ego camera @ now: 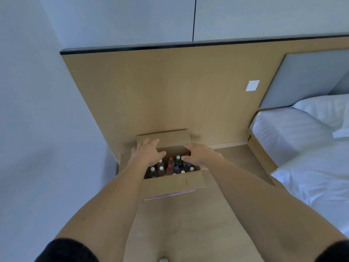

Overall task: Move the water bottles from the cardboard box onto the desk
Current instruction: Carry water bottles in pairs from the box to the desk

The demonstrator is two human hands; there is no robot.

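Water bottles [171, 166]: clear plastic, upright, caps red, white and green, packed close. Container: cardboard box [172, 183], flaps open, on the floor [188, 224] against a wooden wall panel [160, 95], bed [302, 140] at right. Left hand [147, 153] and right hand [200, 155] spread above the box, fingers released, holding nothing.

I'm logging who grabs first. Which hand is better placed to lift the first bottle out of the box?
Probably the right hand: it hovers open directly over the bottles in the cardboard box. The left hand is spread over the box's far-left flap, further from the caps.
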